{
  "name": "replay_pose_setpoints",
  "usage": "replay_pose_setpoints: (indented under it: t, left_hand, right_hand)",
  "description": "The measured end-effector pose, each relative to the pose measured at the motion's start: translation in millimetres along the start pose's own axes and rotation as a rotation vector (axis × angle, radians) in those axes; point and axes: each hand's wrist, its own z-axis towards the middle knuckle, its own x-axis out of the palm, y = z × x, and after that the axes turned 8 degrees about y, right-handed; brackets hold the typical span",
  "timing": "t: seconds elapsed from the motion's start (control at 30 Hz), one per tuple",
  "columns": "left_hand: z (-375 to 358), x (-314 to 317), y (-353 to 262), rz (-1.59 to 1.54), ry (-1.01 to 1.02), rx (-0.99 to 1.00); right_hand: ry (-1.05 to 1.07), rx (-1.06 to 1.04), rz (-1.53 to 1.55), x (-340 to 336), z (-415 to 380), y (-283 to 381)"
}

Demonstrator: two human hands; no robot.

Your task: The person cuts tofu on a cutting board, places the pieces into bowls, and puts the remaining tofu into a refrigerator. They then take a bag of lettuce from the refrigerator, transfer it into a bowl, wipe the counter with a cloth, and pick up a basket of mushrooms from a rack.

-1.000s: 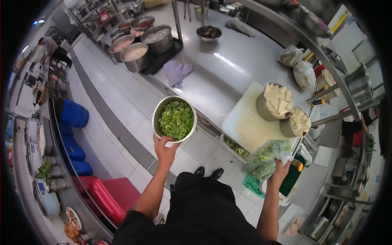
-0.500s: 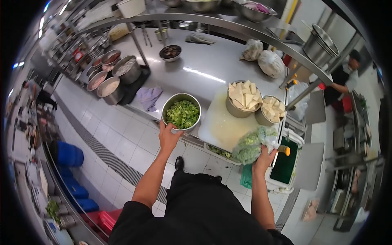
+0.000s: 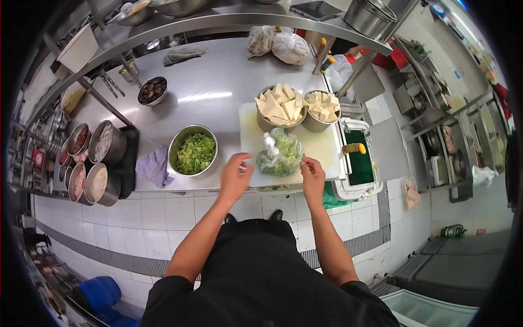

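Observation:
A clear plastic bag of chopped greens (image 3: 279, 158) lies on the white cutting board (image 3: 321, 147). Just left of it is my left hand (image 3: 236, 173), fingers apart and nothing in it, slightly blurred. At the bag's right edge, my right hand (image 3: 312, 174) has thumb and fingertips pinched together; what lies between them is too small to tell. A steel pot of sliced green onion (image 3: 194, 154) stands on the steel table to the left. Behind the bag, two steel pots hold cut pale tofu-like pieces (image 3: 280, 106) (image 3: 323, 106).
A purple cloth (image 3: 154, 166) lies left of the green onion pot, with several food pots beyond. A bowl of dark pieces (image 3: 153, 91) sits farther back. Overhead runs a steel shelf (image 3: 218, 25). An open green-lined bin (image 3: 359, 161) stands right, near a co-worker's hand (image 3: 357, 50).
The view has shifted right. The green onion pot now stands on the table, released by my left hand. The bag of greens has moved from the board's front right edge onto the board.

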Motion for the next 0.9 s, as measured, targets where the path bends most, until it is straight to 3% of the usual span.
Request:
replay_pose_setpoints:
  t: [0.13,0.2,0.27,0.3,0.37,0.5,0.57,0.6,0.7,0.83,0.87,0.9]
  left_hand:
    - [43.1,50.8,-18.1,0.066,-0.062,0.064]
    - [71.2,62.4,3.7,-0.098,0.161,-0.156]
    - [89.8,62.3,20.6,-0.143,0.233,-0.156]
    - [96.3,61.4,23.2,-0.188,0.310,-0.155]
    - [103.2,64.9,29.2,-0.129,0.266,-0.108]
    - [104.1,72.2,26.6,-0.117,0.201,-0.095]
    - [94.9,65.5,-0.7,-0.118,0.169,-0.027]
    - [89.5,61.9,-13.1,-0.118,0.152,0.034]
    - [85.5,57.0,-21.0,0.029,0.138,0.124]
    - [92.9,41.2,-2.0,-0.038,0.169,-0.091]
    - [87.0,45.6,-3.7,-0.038,0.174,-0.090]
    - [78.4,49.8,-17.5,-0.085,0.238,0.061]
  right_hand:
    - [0.029,-0.040,0.096,3.2,1.5,24.0]
    - [0.083,-0.025,0.067,12.7,9.0,27.4]
    - [0.138,-0.013,0.046,24.2,16.3,31.3]
    - [0.155,-0.065,-0.130,30.3,19.6,31.3]
    - [0.121,-0.172,-0.476,38.9,26.5,29.5]
    - [0.083,-0.329,-0.614,36.5,45.2,8.1]
    - [0.270,-0.126,-0.275,28.6,46.7,27.0]
    - [0.279,-0.123,-0.275,23.9,44.8,40.1]
    - [0.500,0.020,0.120,3.4,40.6,83.4]
    - [0.445,-0.045,0.411,-25.9,53.4,114.8]
    - [0.447,-0.055,0.525,-31.2,56.1,118.0]
    - [0.501,-0.071,0.561,-34.7,57.4,123.2]
